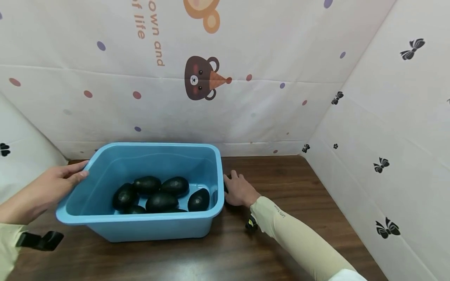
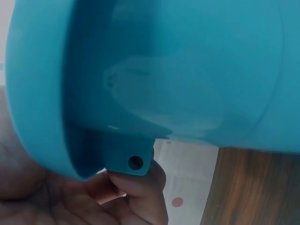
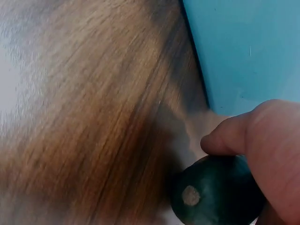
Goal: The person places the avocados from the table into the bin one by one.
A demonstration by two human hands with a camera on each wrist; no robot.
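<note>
A light blue plastic bin (image 1: 151, 228) holds several dark green avocados (image 1: 161, 201) on its floor. At the bin's left end, my left hand (image 1: 58, 186) grips the rim; the left wrist view has its fingers (image 2: 145, 192) curled under the rim beside a tab with a hole. My right hand (image 1: 241, 190) is low on the table, just outside the bin's right wall. It holds another avocado (image 3: 218, 190), whose stem scar faces the right wrist camera. From the head view, that avocado is mostly hidden behind the hand and the bin rim.
The brown wood-grain table (image 1: 281, 183) carries the bin. Behind it hangs a white patterned sheet (image 1: 260, 113) with bears and dots. Another sheet (image 1: 365, 128) with black bows closes the right side, and one more stands at left.
</note>
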